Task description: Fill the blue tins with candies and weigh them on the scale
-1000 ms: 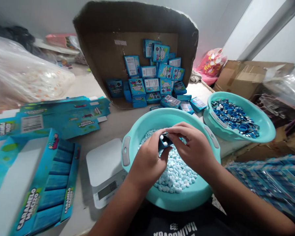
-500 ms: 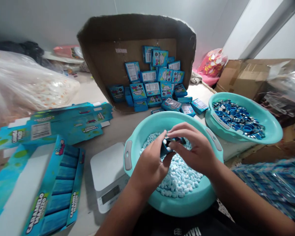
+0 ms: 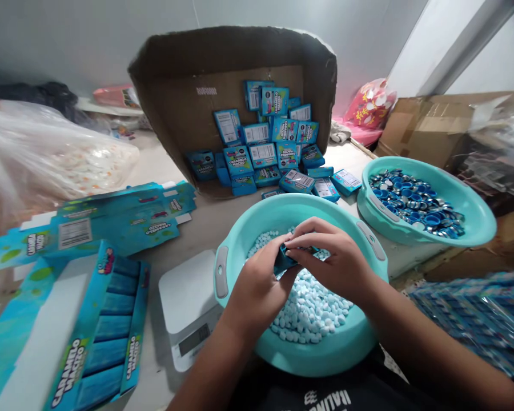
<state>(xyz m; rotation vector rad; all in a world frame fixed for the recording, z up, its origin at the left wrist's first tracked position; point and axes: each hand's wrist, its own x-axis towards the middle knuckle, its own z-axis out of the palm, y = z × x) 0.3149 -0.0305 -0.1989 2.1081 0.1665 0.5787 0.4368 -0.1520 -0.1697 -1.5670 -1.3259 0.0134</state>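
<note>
My left hand is closed around a small dark-blue candy box, holding it above the basin. The fingers of my right hand are bent over the upper end of that box and press against it, hiding most of the opening. Below both hands, a turquoise basin holds a heap of pale blue and white candies.
A white digital scale stands left of the basin. Farther left are a blue display box and flattened cartons. Behind, a tipped cardboard box holds blue candy boxes. Another basin with blue-silver pieces stands right.
My right fingers have come down onto the box's open end, where white candies showed before. The left hand has kept its grip, and the view has shifted slightly.
</note>
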